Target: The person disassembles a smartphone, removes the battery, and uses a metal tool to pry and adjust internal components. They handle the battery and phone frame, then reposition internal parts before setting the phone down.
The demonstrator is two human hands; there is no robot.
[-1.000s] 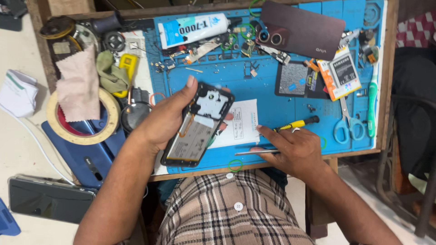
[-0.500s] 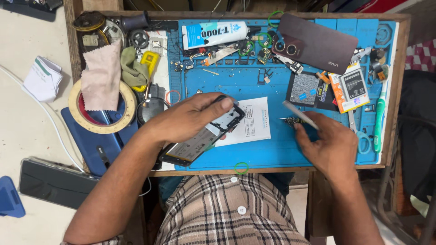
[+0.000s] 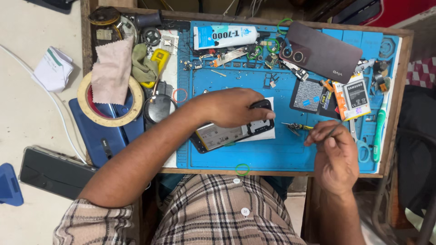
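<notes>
Blue mat (image 3: 272, 156) covered the desk. Left hand (image 3: 234, 106) lay flat on the opened phone (image 3: 227, 134), fingers together, pressing it to the mat. Right hand (image 3: 336, 154) beside it, fingers pinched on a thin tool (image 3: 333, 131); screwdriver (image 3: 297, 127) lay between.

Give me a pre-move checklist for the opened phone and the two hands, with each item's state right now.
1. Left hand steadying the opened phone: ok, palm and fingers lie over its upper end.
2. Phone flat on the blue mat: ok, it lies on the mat and partly over a white paper.
3. Right hand has a tool: ok, fingers pinch a thin tool.
4. Tool tip clear of the phone: ok, it sits to the right, apart from it.
5. Screwdriver out of the way: not ok, it lies between phone and right hand.
6. Phone's screws all out: cannot tell, the hand covers that end.
</notes>
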